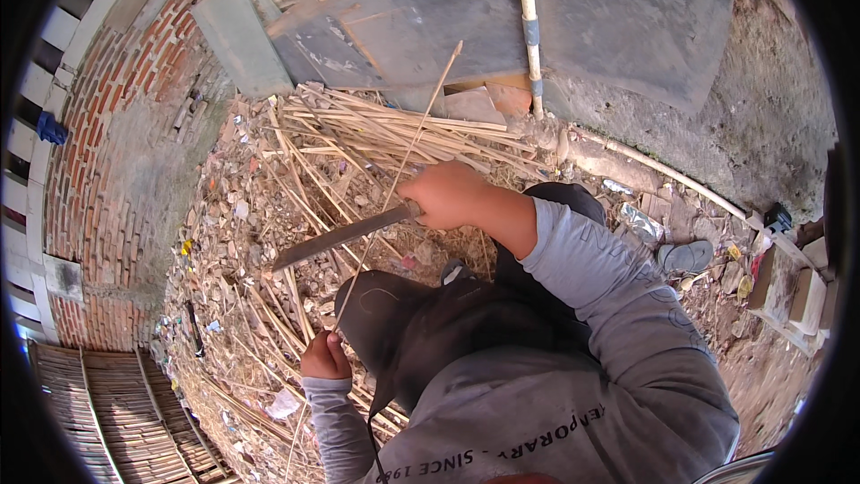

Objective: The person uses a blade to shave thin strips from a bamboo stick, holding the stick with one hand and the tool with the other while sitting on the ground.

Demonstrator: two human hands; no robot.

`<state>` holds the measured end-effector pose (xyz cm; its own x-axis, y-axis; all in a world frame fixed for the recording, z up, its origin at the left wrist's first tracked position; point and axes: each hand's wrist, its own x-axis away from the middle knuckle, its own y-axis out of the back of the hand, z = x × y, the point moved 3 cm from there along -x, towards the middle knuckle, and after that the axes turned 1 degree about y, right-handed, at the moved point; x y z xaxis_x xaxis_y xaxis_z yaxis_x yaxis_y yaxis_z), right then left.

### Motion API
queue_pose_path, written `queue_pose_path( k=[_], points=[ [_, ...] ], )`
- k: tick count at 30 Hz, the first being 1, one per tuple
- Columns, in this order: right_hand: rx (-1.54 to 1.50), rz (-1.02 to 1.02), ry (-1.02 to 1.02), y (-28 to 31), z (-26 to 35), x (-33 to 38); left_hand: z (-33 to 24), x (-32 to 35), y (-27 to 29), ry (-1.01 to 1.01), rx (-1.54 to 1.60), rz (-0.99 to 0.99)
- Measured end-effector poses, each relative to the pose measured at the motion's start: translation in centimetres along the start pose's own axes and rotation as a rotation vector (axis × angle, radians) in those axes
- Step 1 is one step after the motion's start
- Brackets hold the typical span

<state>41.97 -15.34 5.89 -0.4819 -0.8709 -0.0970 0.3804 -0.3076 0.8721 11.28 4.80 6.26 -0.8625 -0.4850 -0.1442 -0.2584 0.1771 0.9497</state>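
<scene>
Red brick wall curves along the left, and grey slabs lie at the top, with a heap of bamboo strips on the open rubble between. The long knife points down-left, its handle wrapped tight in the right hand. The thin bamboo stick slants up-right, its low end pinched in the left hand's closed fingers.

The right hand is raised ahead of the body, its fingers closed in a fist around a handle, the wrist turned inward. Its arm, in a grey sleeve, bends at the elbow and reaches forward. The left hand sits lower and closer to the body, fingers pinched shut, its forearm coming up from below.
</scene>
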Motion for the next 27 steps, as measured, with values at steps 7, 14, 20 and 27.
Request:
queue_pose_path(
  k=[7, 14, 20, 27],
  points=[
    [-0.119, -0.253, -0.180, 1.7, -3.8, -0.2, 1.4, 1.0, 0.9, 0.049, 0.071, -0.064],
    [-0.065, -0.079, 0.052, 0.0, 0.7, 0.5, -0.2, -0.2, 0.1, 0.013, 0.129, -0.104],
    [-0.381, -0.201, -0.058, 1.8, -2.2, 0.5, 1.3, 0.0, 0.0, 0.089, 0.101, -0.027],
    [-0.628, -0.167, 0.027, -0.4, -2.1, -0.3, 0.2, -0.3, -0.9, 0.086, 0.122, 0.039]
  ],
)
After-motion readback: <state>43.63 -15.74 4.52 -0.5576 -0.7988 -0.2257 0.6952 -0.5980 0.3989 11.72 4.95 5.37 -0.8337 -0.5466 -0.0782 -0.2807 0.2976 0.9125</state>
